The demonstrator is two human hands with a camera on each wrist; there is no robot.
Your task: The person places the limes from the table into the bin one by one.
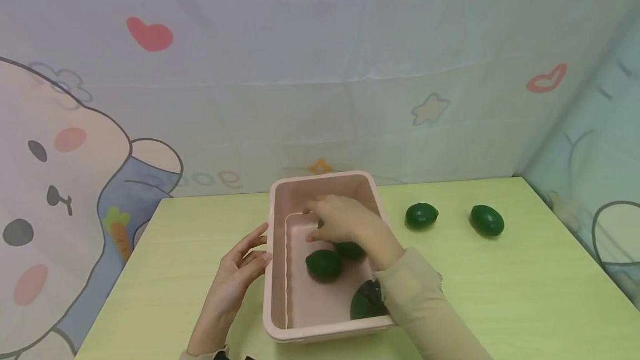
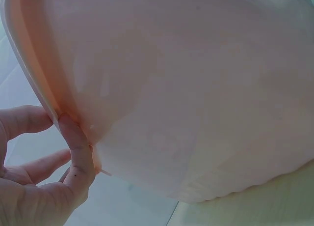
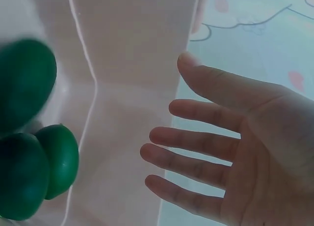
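Note:
A pink plastic bin [image 1: 311, 304] stands in the middle of the table with several dark green limes in it. One lime [image 1: 324, 265] lies near the bin's centre, with another lime [image 1: 350, 250] beside it under my right wrist. A larger-looking dark green thing [image 1: 367, 304] fills the near right corner, partly behind the sleeve. My left hand [image 1: 237, 268] pinches the bin's left rim between thumb and fingers. Over the inside of the bin, my right hand [image 1: 337, 218] spreads its fingers and holds nothing. The right wrist view shows limes [image 3: 59, 159] left of its fingertips.
Two more limes lie on the table right of the bin, one lime [image 1: 421, 216] nearer it and one lime [image 1: 487, 220] farther right. Behind the pale green table [image 1: 520, 293] hangs a printed curtain [image 1: 280, 99].

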